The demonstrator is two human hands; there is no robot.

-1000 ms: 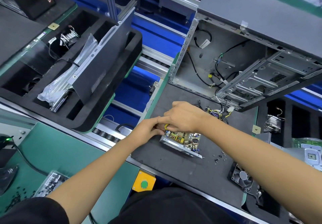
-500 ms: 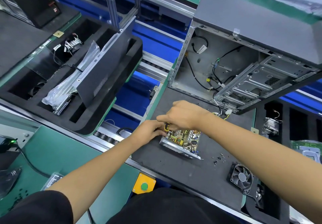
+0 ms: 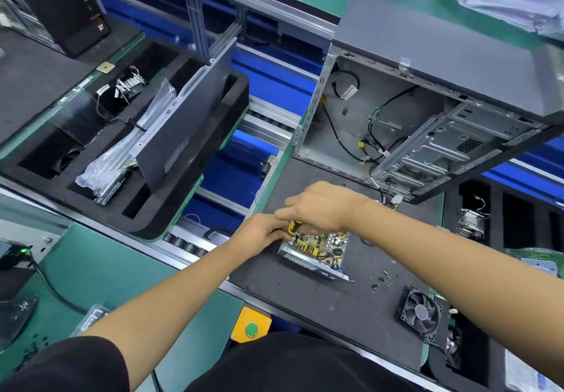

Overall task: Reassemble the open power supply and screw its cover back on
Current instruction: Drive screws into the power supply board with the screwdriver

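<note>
Trouble here would start at the supply [image 3: 317, 249], which lies open-topped near the left edge of the dark mat [image 3: 305, 303], its board bare and no cover on it. Both hands meet at its far left corner. The right hand [image 3: 320, 208] curls over a yellow-and-black part [image 3: 293, 227], perhaps a tool handle or a wire bundle; I cannot tell which, nor how tightly the fingers close. The left hand [image 3: 262, 234] has its fingertips pressed against the same corner, pinching something too small to make out.

A slip there could, in my judgement, bend a component or trap a wire under the housing edge. The supply could also skid toward the mat's left edge, since nothing braces it. Loose screws [image 3: 381, 281] lie scattered near the mat's front right, beside the fan [image 3: 421, 312]; a sweeping forearm could scatter them off the edge.
</note>
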